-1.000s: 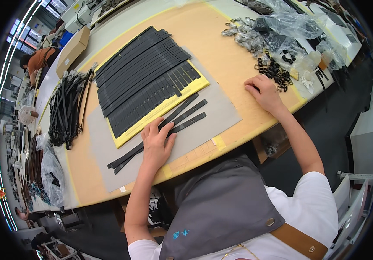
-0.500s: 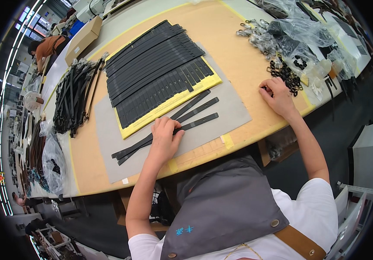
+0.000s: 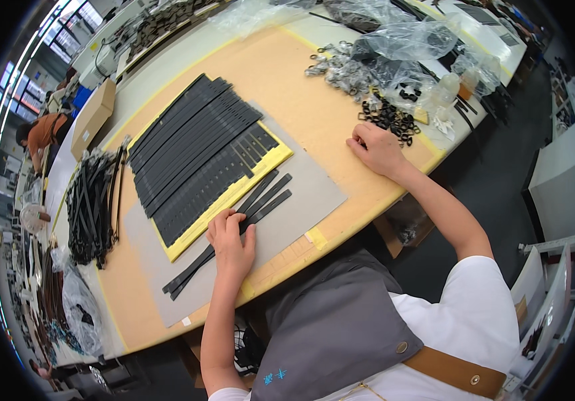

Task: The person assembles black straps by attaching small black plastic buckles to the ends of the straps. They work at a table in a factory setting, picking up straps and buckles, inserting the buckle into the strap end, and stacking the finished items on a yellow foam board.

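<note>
since a second ago right hand (image 3: 375, 148) slid far-right to the black rings (image 3: 389, 119), fingers curled; left hand (image 3: 231, 242) flat on loose black strips (image 3: 234, 230) running near-left to far-right.

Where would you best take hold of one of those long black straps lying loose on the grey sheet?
Probably at the far end of the loose black straps, up and right of the left hand. The hand lies flat across their middle, while those ends lie bare and slightly fanned apart on the grey sheet. Being thin and flat, a strap likely wants pinching at its tip, coming from the right.
</note>
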Demonstrator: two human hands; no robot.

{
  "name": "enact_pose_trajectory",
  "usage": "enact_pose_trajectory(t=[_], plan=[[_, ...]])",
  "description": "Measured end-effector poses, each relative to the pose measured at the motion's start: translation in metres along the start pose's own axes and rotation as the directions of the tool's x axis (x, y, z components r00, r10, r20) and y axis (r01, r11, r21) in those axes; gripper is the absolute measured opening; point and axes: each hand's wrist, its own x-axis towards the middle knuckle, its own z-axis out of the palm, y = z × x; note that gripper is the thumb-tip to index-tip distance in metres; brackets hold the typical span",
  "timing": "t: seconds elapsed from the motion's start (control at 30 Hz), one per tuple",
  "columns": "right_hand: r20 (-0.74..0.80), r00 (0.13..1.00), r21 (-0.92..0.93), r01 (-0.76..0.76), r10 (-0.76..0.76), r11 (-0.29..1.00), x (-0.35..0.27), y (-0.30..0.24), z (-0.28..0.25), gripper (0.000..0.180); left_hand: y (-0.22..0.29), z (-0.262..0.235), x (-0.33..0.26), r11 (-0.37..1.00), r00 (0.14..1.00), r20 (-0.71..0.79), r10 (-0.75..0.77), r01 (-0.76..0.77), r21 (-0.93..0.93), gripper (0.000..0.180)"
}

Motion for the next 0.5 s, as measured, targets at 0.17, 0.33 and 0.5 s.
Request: enact_pose_trajectory(t=[0.17, 0.33, 0.5], plan=[[0.000, 1.000, -0.024, 0.000, 0.000, 1.000, -0.009, 0.005, 0.000, 0.024, 0.002, 0.003, -0.003, 1.000, 1.000, -0.006, 0.010, -0.010, -0.004, 0.029], [0.083, 0.996, 0.130, -0.033, 0.022, 0.991, -0.027, -0.002, -0.010, 0.028, 0.005, 0.002, -0.003, 1.000, 1.000, 0.010, -0.001, 0.001, -0.007, 0.029], [0.499, 0.718, 0.853, -0.505, 0.486, -0.130, -0.029, 0.020, -0.028, 0.030, 0.007, 0.002, -0.001, 1.000, 1.000, 0.026, -0.007, 0.008, -0.013, 0.029]])
